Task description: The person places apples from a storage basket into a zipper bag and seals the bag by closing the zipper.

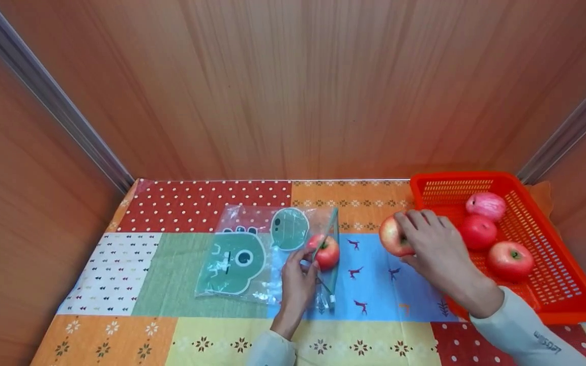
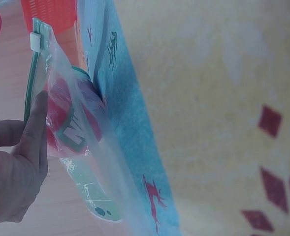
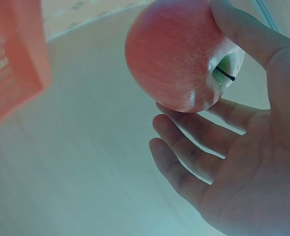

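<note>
Apple [image 1: 393,236] in my right hand [image 1: 438,249]: grasped, thumb on one side and fingers on the other, held above the cloth between the bag and the basket. Right wrist view shows its dark stem [image 3: 226,73] turned partly toward my palm; skin red with pale yellowish patches.

Left hand [image 1: 299,282]: pinching the clear bag [image 1: 267,259] at its green zip edge [image 2: 30,93], near the mouth. White slider [image 2: 35,42] sits at one end of that edge. Bag lies flat over most of its length, printed with a green one-eyed figure [image 1: 242,282]. Second apple [image 1: 327,252] is inside, close to the mouth, just beside my left fingers.

Orange-red basket [image 1: 461,176] stands to my right, holding three more apples: one nearest me [image 1: 510,261], one in the middle [image 1: 478,232], one streaked pink at the back [image 1: 486,206]. Patchwork tablecloth [image 1: 359,330] underneath.
</note>
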Demonstrator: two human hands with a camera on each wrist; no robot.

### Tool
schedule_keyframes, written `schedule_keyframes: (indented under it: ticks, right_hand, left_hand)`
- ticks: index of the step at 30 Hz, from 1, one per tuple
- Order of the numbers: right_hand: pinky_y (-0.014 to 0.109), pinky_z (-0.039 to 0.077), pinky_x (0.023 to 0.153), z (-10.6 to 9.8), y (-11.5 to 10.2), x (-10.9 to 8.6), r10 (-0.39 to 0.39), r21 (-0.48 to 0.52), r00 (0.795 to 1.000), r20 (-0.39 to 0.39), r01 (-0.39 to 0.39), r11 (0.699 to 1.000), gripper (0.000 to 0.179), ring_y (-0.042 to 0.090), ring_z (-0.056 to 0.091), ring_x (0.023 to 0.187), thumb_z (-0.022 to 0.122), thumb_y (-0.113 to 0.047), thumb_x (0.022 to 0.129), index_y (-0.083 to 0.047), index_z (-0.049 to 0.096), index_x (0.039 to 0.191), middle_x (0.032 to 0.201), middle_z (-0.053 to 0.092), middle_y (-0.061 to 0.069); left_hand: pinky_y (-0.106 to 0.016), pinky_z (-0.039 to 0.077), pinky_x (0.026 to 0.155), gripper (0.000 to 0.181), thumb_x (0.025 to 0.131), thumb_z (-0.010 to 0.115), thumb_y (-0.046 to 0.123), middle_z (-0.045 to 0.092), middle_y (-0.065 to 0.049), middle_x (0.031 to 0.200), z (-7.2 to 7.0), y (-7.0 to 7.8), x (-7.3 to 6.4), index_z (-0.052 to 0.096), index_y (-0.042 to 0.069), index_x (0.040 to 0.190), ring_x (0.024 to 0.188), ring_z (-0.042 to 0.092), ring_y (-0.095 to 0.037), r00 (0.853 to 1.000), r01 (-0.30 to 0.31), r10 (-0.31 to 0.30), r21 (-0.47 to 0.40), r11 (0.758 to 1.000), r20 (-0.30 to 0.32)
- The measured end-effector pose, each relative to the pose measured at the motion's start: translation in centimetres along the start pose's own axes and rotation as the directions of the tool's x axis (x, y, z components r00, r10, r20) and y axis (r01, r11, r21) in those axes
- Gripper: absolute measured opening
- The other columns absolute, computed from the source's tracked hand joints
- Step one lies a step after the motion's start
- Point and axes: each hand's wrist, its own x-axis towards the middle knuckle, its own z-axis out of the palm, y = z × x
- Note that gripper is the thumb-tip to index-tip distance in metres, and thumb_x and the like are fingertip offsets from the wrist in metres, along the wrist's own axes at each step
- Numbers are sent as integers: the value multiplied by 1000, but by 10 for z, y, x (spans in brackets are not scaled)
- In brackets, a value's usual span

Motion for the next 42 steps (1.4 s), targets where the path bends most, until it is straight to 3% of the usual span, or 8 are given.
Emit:
schedule_keyframes:
  ticks: [8,18,24,31,42]
  right_hand:
    - [49,59,88,12,-21,1,-43,-25,999,-33,42,999,88,36,62,110,105,-27,59,-4,63,133,122,67,17]
    - [52,59,92,25,-41,-2,-38,-10,999,-5,38,999,90,37,63,114,104,-28,61,-4,62,137,126,67,18]
    - [49,59,86,35,-48,-3,-53,12,998,-37,53,998,86,36,64,108,104,-30,61,-3,64,132,118,68,18]
    - [50,59,88,42,-58,-3,-6,61,998,56,2,998,80,36,63,108,101,-27,67,-3,64,134,120,68,18]
    - [50,58,88,60,-66,-2,20,86,999,35,-23,996,75,35,63,105,100,-24,68,-3,64,131,113,68,17]
  left_hand:
    - [-22,56,70,35,96,72,-3,66,-7,110,0,-1,-1,70,5,129,83,62,-13,1000,-16,17,-20,1000,1]
    - [-24,58,68,36,96,72,-3,65,-6,110,1,-1,-2,70,8,130,82,62,-13,1000,2,-2,-28,1000,8]
    - [-24,59,70,36,96,72,-3,64,-5,109,1,0,-2,70,8,130,82,62,-14,1000,14,-14,-26,1000,6]
    - [-25,59,70,37,96,73,-2,65,-5,109,1,0,-3,70,9,131,83,62,-14,999,33,-33,-7,999,5]
    - [-22,56,73,37,97,70,-4,65,-6,109,1,0,-3,70,6,132,85,63,-18,1000,6,-5,-27,1000,8]
